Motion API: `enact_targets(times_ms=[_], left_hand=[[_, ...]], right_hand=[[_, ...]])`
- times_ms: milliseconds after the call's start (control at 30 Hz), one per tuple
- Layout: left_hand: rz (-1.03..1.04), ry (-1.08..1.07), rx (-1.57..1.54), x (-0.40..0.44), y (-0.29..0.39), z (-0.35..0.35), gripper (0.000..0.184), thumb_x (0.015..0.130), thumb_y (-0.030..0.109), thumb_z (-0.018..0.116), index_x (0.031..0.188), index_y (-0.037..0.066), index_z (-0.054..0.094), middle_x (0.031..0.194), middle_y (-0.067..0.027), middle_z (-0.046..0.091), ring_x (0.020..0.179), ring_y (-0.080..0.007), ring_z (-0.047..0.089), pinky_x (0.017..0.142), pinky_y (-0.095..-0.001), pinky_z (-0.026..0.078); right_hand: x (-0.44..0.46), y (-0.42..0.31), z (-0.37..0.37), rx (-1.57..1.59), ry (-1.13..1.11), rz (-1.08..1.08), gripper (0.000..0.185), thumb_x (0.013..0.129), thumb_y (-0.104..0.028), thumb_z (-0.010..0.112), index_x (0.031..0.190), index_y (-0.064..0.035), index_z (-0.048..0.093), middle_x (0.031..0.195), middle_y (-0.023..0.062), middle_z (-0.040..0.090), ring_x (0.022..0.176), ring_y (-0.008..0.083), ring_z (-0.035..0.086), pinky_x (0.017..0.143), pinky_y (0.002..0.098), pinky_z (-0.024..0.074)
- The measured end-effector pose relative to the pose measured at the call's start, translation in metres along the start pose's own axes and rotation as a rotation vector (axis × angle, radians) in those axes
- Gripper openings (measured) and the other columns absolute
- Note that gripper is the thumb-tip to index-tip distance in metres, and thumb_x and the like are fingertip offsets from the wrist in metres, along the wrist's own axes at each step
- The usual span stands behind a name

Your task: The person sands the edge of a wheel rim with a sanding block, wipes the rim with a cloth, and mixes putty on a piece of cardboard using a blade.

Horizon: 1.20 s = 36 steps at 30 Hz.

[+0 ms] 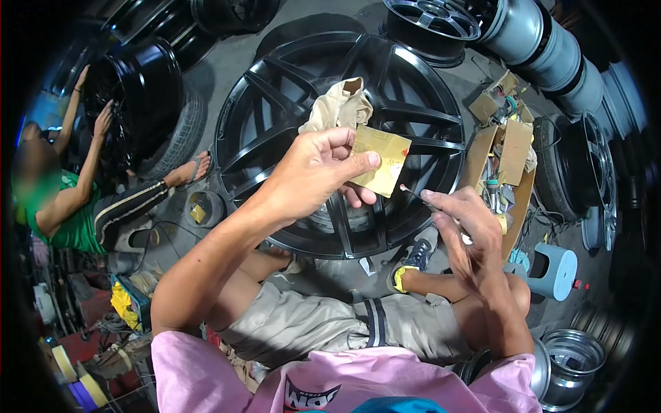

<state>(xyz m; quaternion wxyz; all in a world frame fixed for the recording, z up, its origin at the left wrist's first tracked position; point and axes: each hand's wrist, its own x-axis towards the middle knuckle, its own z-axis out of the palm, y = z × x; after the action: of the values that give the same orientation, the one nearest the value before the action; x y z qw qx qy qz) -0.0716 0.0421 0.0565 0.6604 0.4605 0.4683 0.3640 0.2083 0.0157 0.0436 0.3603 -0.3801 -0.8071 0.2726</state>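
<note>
A small yellowish square of paper or card, with a red mark near its right corner, is pinched in my left hand. My right hand is closed on a thin tool whose reddish-white tip points at the square, a short gap away from it. Under both hands lies a large black spoked wheel rim. A crumpled beige cloth rests on the rim's centre, just beyond my left hand.
At the left a co-worker sits by a black wheel with a tire. A cardboard box of supplies and a light blue stool stand at the right. More rims lie behind.
</note>
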Motion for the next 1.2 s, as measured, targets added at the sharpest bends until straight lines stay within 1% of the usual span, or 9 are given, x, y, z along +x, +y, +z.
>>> enact_targets(times_ms=[133, 267, 333, 433, 567, 633, 733, 833, 1200], left_hand=[[0.007, -0.053, -0.038, -0.001, 0.002, 0.003, 0.044, 0.107, 0.026, 0.072, 0.137, -0.003, 0.062, 0.106, -0.0125, 0.076, 0.078, -0.0169, 0.076, 0.069, -0.0279, 0.062], [0.016, -0.075, -0.063, -0.003, 0.005, 0.007, 0.043, 0.107, 0.026, 0.071, 0.137, -0.004, 0.061, 0.105, -0.0128, 0.076, 0.078, -0.0169, 0.076, 0.069, -0.028, 0.062], [0.02, -0.092, -0.122, -0.004, 0.006, 0.007, 0.031, 0.11, 0.018, 0.065, 0.129, -0.007, 0.061, 0.112, -0.017, 0.075, 0.082, -0.02, 0.078, 0.069, -0.0296, 0.064], [0.021, -0.063, -0.112, -0.004, 0.005, 0.005, 0.03, 0.11, 0.016, 0.065, 0.129, -0.007, 0.061, 0.113, -0.017, 0.075, 0.083, -0.0206, 0.078, 0.07, -0.0301, 0.064], [0.037, -0.013, -0.091, -0.004, 0.005, 0.005, 0.027, 0.109, 0.014, 0.064, 0.125, -0.008, 0.061, 0.113, -0.0174, 0.074, 0.08, -0.0203, 0.078, 0.067, -0.029, 0.064], [0.128, 0.02, 0.092, -0.003, 0.003, 0.003, 0.031, 0.108, 0.017, 0.069, 0.125, -0.008, 0.062, 0.102, -0.0154, 0.075, 0.08, -0.0182, 0.077, 0.067, -0.0285, 0.063], [0.203, 0.062, 0.17, -0.007, 0.003, 0.009, 0.025, 0.108, 0.012, 0.067, 0.122, -0.009, 0.062, 0.102, -0.0158, 0.075, 0.08, -0.0179, 0.077, 0.066, -0.028, 0.064], [0.196, 0.058, 0.257, -0.01, 0.005, 0.014, 0.02, 0.108, 0.009, 0.066, 0.119, -0.008, 0.062, 0.104, -0.0149, 0.074, 0.083, -0.0168, 0.076, 0.067, -0.0289, 0.065], [0.277, 0.077, 0.334, -0.008, 0.003, 0.014, 0.013, 0.107, 0.004, 0.065, 0.113, -0.007, 0.065, 0.103, -0.0122, 0.074, 0.087, -0.0133, 0.073, 0.073, -0.0294, 0.067]], right_hand=[[-0.001, -0.002, 0.003, -0.037, -0.035, -0.009, 0.048, 0.089, 0.008, 0.078, 0.133, -0.0114, 0.076, 0.097, 0.0089, 0.064, 0.079, 0.0205, 0.063, 0.068, 0.0338, 0.0512], [0.0, -0.001, 0.005, -0.079, -0.003, -0.043, 0.052, 0.087, 0.007, 0.081, 0.135, -0.0139, 0.076, 0.098, 0.0081, 0.062, 0.078, 0.0182, 0.061, 0.065, 0.0326, 0.0501], [-0.002, -0.001, 0.006, -0.076, -0.008, -0.021, 0.053, 0.087, 0.006, 0.082, 0.135, -0.0144, 0.077, 0.098, 0.0077, 0.062, 0.077, 0.0172, 0.061, 0.064, 0.0322, 0.0497], [-0.004, -0.002, 0.007, -0.076, -0.021, 0.005, 0.053, 0.086, 0.004, 0.084, 0.135, -0.0154, 0.078, 0.097, 0.0068, 0.061, 0.076, 0.0155, 0.06, 0.063, 0.0317, 0.0492], [-0.006, -0.003, 0.005, -0.1, -0.05, 0.027, 0.053, 0.086, 0.003, 0.084, 0.135, -0.0162, 0.078, 0.097, 0.006, 0.06, 0.075, 0.0143, 0.06, 0.063, 0.0306, 0.049], [-0.006, -0.003, 0.004, -0.105, -0.052, 0.022, 0.053, 0.086, 0.003, 0.084, 0.135, -0.0162, 0.078, 0.097, 0.006, 0.059, 0.074, 0.0143, 0.06, 0.063, 0.0305, 0.0493], [-0.004, -0.003, 0.003, -0.111, -0.043, 0.01, 0.053, 0.086, 0.004, 0.084, 0.135, -0.0161, 0.078, 0.097, 0.0061, 0.059, 0.073, 0.0143, 0.06, 0.063, 0.0304, 0.0499], [-0.004, -0.005, 0.005, -0.085, -0.056, 0.028, 0.053, 0.086, 0.004, 0.083, 0.135, -0.0158, 0.078, 0.097, 0.0065, 0.059, 0.073, 0.0145, 0.06, 0.064, 0.0307, 0.0506], [-0.003, -0.008, 0.007, -0.057, -0.091, 0.065, 0.051, 0.087, 0.004, 0.083, 0.134, -0.0157, 0.079, 0.097, 0.0072, 0.058, 0.074, 0.0149, 0.062, 0.063, 0.0324, 0.0513]])
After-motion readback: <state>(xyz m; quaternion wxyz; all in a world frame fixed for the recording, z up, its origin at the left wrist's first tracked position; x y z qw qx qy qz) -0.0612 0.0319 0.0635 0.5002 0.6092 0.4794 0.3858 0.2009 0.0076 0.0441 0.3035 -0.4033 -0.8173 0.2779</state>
